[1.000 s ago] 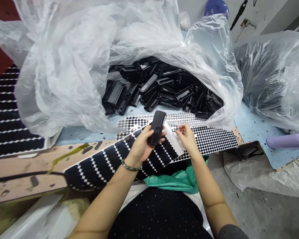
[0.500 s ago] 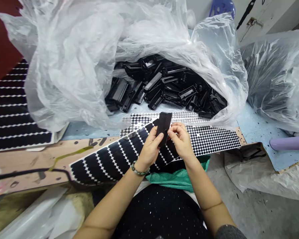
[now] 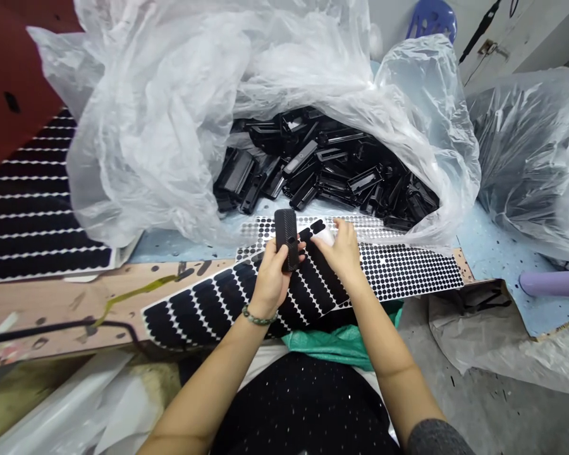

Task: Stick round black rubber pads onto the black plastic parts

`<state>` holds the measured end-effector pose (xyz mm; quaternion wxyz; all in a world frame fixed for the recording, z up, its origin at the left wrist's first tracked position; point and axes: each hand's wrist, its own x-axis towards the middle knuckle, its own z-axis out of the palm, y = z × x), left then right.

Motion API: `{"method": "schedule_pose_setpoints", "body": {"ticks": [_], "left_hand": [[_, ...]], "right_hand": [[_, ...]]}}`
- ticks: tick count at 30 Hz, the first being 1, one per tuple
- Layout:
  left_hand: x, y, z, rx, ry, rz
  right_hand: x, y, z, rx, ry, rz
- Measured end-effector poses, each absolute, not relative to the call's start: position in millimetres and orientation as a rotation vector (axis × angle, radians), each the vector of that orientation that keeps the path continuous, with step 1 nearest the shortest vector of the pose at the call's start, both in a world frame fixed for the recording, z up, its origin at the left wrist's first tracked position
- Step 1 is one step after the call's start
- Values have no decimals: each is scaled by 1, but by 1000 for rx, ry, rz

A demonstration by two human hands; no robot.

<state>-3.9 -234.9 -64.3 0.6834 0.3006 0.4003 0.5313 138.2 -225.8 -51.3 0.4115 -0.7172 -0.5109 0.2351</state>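
A black carbon-textured plastic part is held upright in the L hand, w/ the fingers clamped round its lower end and a small round hole showing near the middle of the part. The R hand is just beside it, fingers kept close together and pressed on a small whitish piece, prob. peeled backing, though it's partly hidden and whether it's actually pinched can't be told. Both hands are over a sheet of black adhesive dots, which is bent across the lap and runs onto a stained wooden board; a second dot sheet is partly seen behind it. Beyond the hands, a heap of black plastic parts lies in a clear plastic bag on the pale blue table. Another clear plastic bag is to the right, w/ a lilac cylinder near the table edge. A stack of dot sheets is on the far left. A green plastic bag is on the lap, and a beaded bracelet is worn on the L wrist. A blue stool is seen at top, and a concrete floor at lower right.
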Motion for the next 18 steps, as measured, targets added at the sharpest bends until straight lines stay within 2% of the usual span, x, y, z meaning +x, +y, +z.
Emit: {"method": "schedule_pose_setpoints", "body": {"ticks": [2,6,8,13,18], "left_hand": [[-6,-230,-69,626,928,1236],[-1,-222,-73,652,868,1266],[5,-217,-75,649,865,1215],[19,-204,-83,527,973,1036],[23,-201,-85,492,983,1020]], "right_hand": [[138,-214,-58,-1899,-1326,560],[139,-205,-67,-1896,-1235,898],[142,-206,-70,-1890,-1219,943],[153,-204,-75,-1903,-1291,629],[148,-204,-76,-1778,-1402,566]]}}
